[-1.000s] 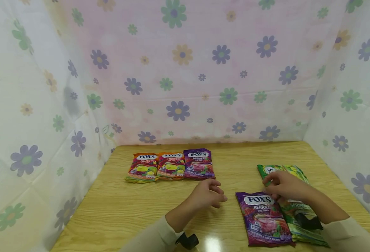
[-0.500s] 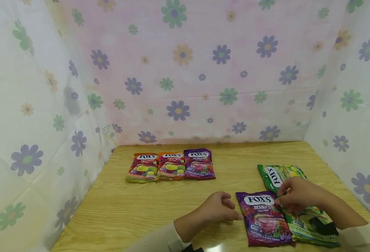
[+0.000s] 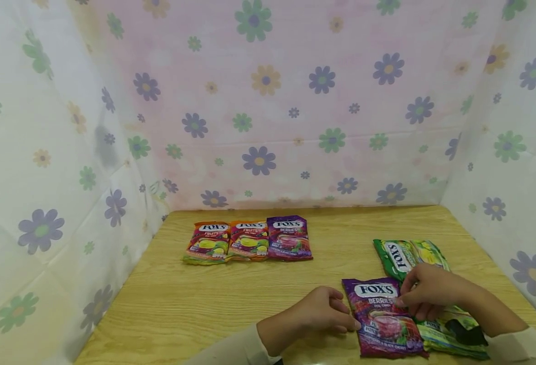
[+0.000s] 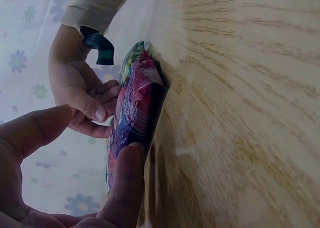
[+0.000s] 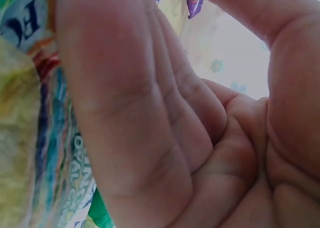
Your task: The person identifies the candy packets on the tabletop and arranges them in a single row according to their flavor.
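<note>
A purple bag of Fox's Berries candy (image 3: 388,324) lies face up at the front right of the table, between both hands. My left hand (image 3: 323,313) is at its left edge; in the left wrist view one fingertip touches the bag (image 4: 134,105) and the other fingers stand apart from it. My right hand (image 3: 434,293) is at the right edge, thumb tip over the purple bag, relaxed fingers above a green candy bag (image 3: 455,337) that it partly covers. In the right wrist view the palm shows nothing held.
Another green Fox's bag (image 3: 397,258) lies sideways behind the right hand. At the back left, two orange-red Fox's Fruits bags (image 3: 209,243) and a purple Berries bag (image 3: 288,241) stand in a row on the wooden table (image 3: 194,309). Flowered cloth (image 3: 295,101) walls surround it.
My left hand has moved right and toward me, up to the purple bag's left edge. My right hand has come off the rear green bag toward the purple bag's right edge.
</note>
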`<state>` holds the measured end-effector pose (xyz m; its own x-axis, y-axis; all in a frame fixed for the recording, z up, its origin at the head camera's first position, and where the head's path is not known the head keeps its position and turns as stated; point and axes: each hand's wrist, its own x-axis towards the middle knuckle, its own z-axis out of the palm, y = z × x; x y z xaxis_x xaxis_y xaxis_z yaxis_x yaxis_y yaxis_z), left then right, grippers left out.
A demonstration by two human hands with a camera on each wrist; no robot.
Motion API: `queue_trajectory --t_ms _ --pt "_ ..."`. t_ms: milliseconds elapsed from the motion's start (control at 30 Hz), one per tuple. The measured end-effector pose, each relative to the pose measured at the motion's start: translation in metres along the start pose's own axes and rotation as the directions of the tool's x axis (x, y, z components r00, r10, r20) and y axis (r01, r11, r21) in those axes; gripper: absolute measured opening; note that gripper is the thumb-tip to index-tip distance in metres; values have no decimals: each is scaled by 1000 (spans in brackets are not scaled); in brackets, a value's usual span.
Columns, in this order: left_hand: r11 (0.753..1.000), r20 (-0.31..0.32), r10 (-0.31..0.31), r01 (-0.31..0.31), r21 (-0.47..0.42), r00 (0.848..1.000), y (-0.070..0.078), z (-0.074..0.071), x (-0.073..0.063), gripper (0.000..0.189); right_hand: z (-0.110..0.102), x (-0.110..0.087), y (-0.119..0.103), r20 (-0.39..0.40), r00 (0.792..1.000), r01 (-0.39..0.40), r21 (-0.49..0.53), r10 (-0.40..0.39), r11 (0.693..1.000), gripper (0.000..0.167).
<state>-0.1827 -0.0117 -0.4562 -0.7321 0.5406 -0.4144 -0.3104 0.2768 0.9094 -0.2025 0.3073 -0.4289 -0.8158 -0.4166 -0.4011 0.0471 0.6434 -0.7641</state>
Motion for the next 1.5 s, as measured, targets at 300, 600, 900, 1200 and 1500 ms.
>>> queue_trajectory --t_ms 300,600,900,1200,1500 --pt "999 35 0 2 -41 999 -2 1 1 55 6 3 -1 -21 1000 -15 -15 14 1000 32" --pt "999 23 13 -11 -52 1000 -3 -1 -2 46 11 7 -6 -40 999 -35 0 35 999 36" --pt "997 27 18 -16 -74 999 -5 -12 -3 55 13 9 -5 -40 999 2 60 0 998 44" --pt "999 120 43 -40 -20 992 -6 -17 -6 50 12 8 -9 -21 1000 -19 17 19 1000 36" --pt "999 153 51 -48 -22 987 -6 -15 -6 52 16 11 -6 -2 1000 -31 -2 31 1000 29"
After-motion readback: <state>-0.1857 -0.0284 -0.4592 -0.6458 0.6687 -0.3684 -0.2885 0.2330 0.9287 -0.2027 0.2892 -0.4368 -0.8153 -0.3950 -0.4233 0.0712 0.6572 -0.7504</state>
